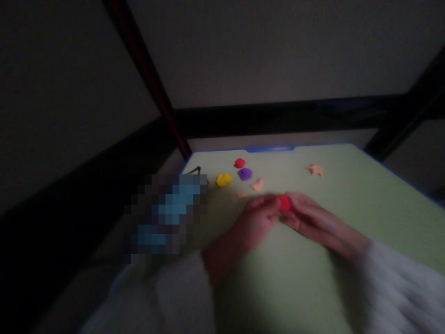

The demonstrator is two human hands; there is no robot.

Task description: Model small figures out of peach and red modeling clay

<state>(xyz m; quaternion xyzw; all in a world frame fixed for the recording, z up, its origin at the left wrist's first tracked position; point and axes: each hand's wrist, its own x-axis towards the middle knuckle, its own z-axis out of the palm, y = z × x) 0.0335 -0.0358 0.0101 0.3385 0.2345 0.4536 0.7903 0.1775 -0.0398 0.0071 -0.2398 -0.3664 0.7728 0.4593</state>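
Observation:
A red lump of modelling clay [285, 203] is held between my two hands above the table. My left hand [257, 220] pinches its left side with thumb and fingers. From the right, my right hand [309, 215] closes its fingers on the same lump. Beyond them lie a yellow clay lump [224, 180], a purple clay lump [245, 174] and a smaller red clay lump [239, 163]. Two peach clay pieces are close by: a curved one [257, 184] and a short strip [242, 195]. Farther right rests a peach star-like clay shape [315, 170].
The pale green table [347, 195] has a blue edge, with a blue handle-like part [270, 149] at its far side. A blurred-out blue object [174, 208] covers the left part of the table. Behind stands a wall with dark beams [278, 118].

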